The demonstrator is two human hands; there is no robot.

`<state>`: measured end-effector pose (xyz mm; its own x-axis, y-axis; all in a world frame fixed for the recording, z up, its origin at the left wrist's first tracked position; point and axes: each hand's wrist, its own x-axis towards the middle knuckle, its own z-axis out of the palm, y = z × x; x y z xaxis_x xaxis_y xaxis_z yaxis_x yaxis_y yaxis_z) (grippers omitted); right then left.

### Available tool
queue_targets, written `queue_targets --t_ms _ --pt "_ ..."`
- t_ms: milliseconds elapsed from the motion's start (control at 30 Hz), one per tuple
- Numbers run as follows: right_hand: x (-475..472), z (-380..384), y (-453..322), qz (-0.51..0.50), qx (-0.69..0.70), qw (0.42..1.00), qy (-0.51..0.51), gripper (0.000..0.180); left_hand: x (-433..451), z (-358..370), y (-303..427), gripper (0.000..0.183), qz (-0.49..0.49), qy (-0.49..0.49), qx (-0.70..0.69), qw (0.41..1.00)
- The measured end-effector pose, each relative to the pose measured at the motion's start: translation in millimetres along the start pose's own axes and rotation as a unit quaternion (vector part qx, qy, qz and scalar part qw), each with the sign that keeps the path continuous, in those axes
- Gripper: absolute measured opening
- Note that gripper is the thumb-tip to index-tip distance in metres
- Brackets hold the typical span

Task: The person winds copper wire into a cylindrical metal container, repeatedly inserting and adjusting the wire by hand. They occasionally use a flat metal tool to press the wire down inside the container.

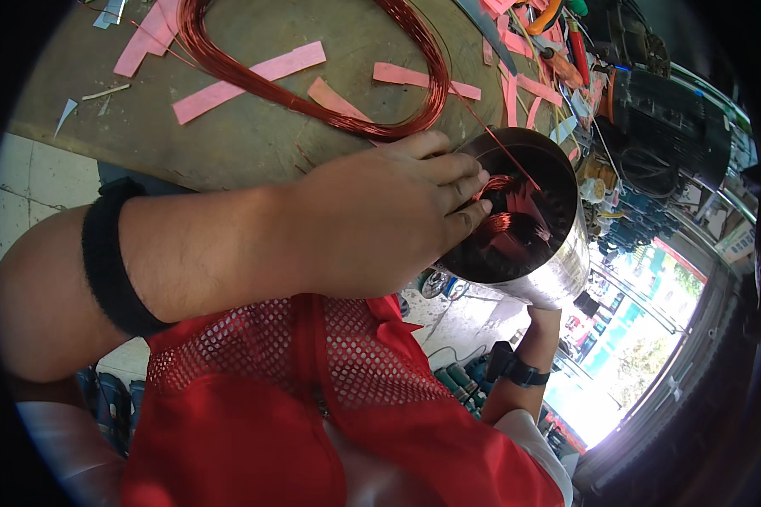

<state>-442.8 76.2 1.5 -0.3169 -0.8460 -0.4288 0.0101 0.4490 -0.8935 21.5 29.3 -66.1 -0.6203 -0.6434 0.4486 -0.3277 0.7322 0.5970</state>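
Note:
My left hand (387, 218) reaches across from the left, back upward, fingertips bent over the near rim of a metal motor stator (555, 272). The fingertips touch or nearly touch red enamelled copper windings (498, 223) inside the bore; its thumb is hidden. Pink insulating paper (529, 206) shows among the windings. One copper wire (491, 133) runs from the stator's interior up to a large loop of copper wire (279, 95) lying on the worktable (146, 130). My right forearm (542, 339), with a dark wristband, passes behind the stator, which hides my right hand.
Pink paper strips (292, 61) lie under and around the wire loop. At the back right are an orange-handled screwdriver (563, 68), a red tool handle (577, 54) and paper scraps. Farther right stands a dark finned motor (678, 120). The table's near edge curves below my left forearm.

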Motion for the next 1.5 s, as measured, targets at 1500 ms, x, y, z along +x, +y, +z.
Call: queue_targets --t_ms 1500 --pt "18.5 66.4 18.2 0.142 0.243 0.928 -0.244 0.043 59.7 -23.6 -15.4 0.013 -0.442 -0.121 -0.659 0.596"
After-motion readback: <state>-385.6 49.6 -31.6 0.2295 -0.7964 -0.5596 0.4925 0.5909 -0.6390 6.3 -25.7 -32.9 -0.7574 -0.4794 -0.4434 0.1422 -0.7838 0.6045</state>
